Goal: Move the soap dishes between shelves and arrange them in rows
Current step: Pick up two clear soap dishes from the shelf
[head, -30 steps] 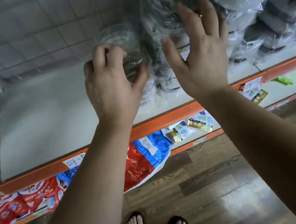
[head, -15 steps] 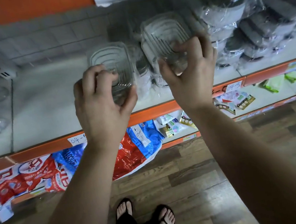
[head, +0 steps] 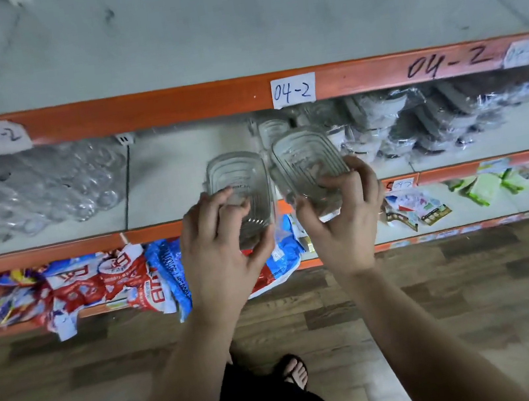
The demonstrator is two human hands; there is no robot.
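My left hand (head: 219, 252) grips a clear ribbed soap dish (head: 239, 178) by its near end, fingers curled over it. My right hand (head: 343, 222) grips a second clear soap dish (head: 304, 155) beside it, tilted slightly right. Both dishes are held in the air in front of the middle shelf (head: 182, 171). Behind them on that shelf stand more clear soap dishes (head: 274, 129) and a heap of grey soap dishes wrapped in plastic (head: 433, 118). The upper shelf (head: 229, 32) is a bare pale surface.
Orange shelf rails carry paper labels reading 04-2 (head: 291, 91). Clear plastic-wrapped items (head: 29, 192) fill the middle shelf's left. Red and blue bags (head: 96, 282) and small packets (head: 424, 209) lie on the lowest shelf. Wood floor and my sandalled feet (head: 294, 372) are below.
Both hands have pulled back from the middle shelf, each holding a clear soap dish. The view has tilted up, and the upper shelf is now in sight.
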